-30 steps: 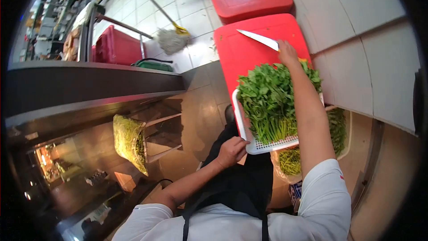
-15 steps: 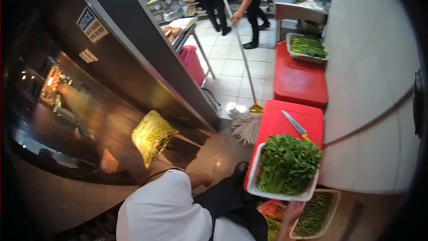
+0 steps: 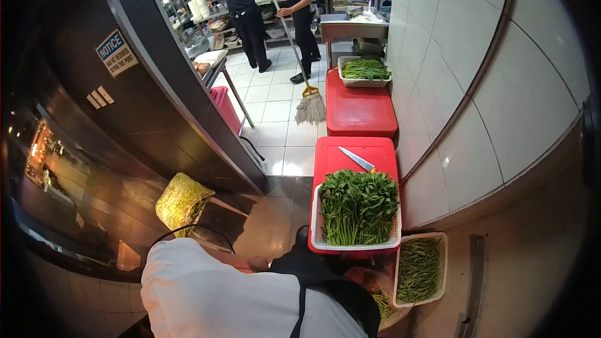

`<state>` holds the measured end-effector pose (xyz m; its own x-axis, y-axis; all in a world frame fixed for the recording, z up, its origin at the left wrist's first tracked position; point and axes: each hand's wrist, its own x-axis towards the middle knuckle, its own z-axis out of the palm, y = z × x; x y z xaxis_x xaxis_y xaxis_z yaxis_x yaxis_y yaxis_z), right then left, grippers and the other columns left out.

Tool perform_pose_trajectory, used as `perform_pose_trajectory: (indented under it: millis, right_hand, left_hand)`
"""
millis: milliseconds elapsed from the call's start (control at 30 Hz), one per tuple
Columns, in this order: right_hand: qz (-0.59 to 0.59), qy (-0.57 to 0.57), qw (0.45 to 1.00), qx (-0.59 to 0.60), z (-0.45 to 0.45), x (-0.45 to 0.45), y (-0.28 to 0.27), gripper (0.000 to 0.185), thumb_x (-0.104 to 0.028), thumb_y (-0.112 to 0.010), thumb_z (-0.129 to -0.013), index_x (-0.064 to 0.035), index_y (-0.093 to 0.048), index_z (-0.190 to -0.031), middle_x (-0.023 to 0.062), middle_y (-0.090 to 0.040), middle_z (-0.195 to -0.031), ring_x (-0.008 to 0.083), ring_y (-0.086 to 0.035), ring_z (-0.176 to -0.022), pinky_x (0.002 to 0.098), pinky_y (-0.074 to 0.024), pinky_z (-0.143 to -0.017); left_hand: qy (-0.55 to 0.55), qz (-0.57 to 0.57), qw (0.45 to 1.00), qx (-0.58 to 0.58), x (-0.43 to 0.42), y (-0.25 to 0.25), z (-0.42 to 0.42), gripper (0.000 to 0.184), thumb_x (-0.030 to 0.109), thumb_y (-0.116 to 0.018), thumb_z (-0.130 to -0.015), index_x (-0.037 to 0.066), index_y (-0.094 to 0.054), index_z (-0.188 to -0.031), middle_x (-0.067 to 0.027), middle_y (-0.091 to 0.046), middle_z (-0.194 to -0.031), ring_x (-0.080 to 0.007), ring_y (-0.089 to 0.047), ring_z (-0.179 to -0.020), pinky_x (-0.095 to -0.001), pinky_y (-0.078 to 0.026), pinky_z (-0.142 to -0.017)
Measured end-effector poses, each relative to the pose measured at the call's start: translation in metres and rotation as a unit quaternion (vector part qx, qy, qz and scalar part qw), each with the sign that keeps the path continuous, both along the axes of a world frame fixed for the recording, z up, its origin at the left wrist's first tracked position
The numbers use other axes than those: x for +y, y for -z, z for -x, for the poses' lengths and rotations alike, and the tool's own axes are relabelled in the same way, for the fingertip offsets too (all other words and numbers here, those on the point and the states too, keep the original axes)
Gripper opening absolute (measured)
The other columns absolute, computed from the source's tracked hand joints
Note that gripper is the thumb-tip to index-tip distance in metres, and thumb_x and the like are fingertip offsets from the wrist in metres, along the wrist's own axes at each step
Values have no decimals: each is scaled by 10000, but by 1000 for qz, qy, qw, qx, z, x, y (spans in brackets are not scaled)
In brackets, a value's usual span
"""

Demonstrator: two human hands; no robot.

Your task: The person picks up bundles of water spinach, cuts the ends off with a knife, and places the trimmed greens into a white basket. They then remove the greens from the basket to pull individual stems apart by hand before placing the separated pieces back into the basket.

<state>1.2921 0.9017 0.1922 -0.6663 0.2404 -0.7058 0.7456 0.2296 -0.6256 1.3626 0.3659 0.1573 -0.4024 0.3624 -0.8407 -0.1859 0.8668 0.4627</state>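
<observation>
A white plastic basket (image 3: 315,216) full of leafy green stalks (image 3: 358,206) rests on the near red lidded bin (image 3: 325,156). Beyond the greens, a knife (image 3: 355,158) with a yellow handle lies on the same lid. My left hand (image 3: 258,265) is low beside my dark-clad leg, left of the basket; its fingers are not distinct. My right hand is out of sight, behind my body or the apron. Below the bin at right stands a second basket (image 3: 442,269) of thin green stalks. Next to it, a partly hidden container holds cut green pieces (image 3: 380,303).
A clear bag of yellow-green vegetables (image 3: 181,203) sits at left. Another red bin (image 3: 360,112) holds a tray of greens (image 3: 364,69). Two people stand on the tiled kitchen floor (image 3: 269,94), one holding a mop (image 3: 310,109). A tiled wall (image 3: 469,87) borders the right.
My view has shifted and turned, so the bins appear farther left. My right hand, earlier by the front of the basket, has dropped from sight. The mop is drawn back into the kitchen.
</observation>
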Motion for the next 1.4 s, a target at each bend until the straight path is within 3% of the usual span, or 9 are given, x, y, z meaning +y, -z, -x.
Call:
perform_pose_trajectory:
  millis: [67, 167, 433, 767, 1000, 1400]
  right_hand:
    - [9, -6, 1000, 6, 4, 6, -3, 314, -266, -669, -951, 23, -705, -1068, 152, -699, -841, 269, -651, -672, 422, -505, -605]
    - [15, -20, 1000, 7, 11, 10, -6, 311, -267, -669, -949, 20, -706, -1061, 151, -700, -848, 267, -654, -686, 420, -506, -616]
    - [30, -44, 998, -14, 24, 9, -12, 303, -270, -670, -943, 13, -709, -1045, 149, -705, -866, 263, -661, -724, 416, -510, -644]
    - [74, 4, 997, -27, -28, 47, -34, 294, -274, -670, -936, 3, -712, -1024, 147, -711, -889, 258, -670, -771, 410, -515, -680]
    - [132, 148, 979, -48, -183, 24, -70, 288, -277, -671, -930, -4, -714, -1009, 145, -715, -906, 254, -676, -804, 406, -518, -704]
    - [275, 407, 860, -136, -331, -123, -114, 278, -282, -671, -922, -16, -717, -985, 142, -722, -933, 248, -687, -861, 399, -524, -747]
  left_hand:
    - [10, -101, 995, 6, -17, 6, -19, 399, 343, -623, -938, 18, -726, -1145, -178, -737, -1085, -274, -700, -993, -426, -540, -863]
    - [-111, -67, 989, -66, 2, -40, -26, 381, 322, -619, -945, 14, -716, -1148, -170, -734, -1086, -268, -699, -994, -416, -540, -867]
    - [-309, -118, 944, -21, 62, -122, -76, 335, 266, -609, -962, 4, -689, -1155, -147, -725, -1086, -252, -695, -997, -390, -540, -878]
    - [-440, -175, 881, 11, 99, -194, -94, 280, 196, -597, -984, -10, -655, -1164, -119, -714, -1087, -232, -690, -1001, -357, -540, -892]
    - [-402, -97, 910, 0, 51, -198, -76, 270, 180, -598, -979, -2, -661, -1169, -108, -719, -1064, -222, -692, -973, -353, -546, -864]
    - [-115, 12, 990, -85, -20, -201, 19, 260, 152, -601, -971, 10, -671, -1176, -88, -726, -1026, -205, -696, -923, -347, -555, -816]
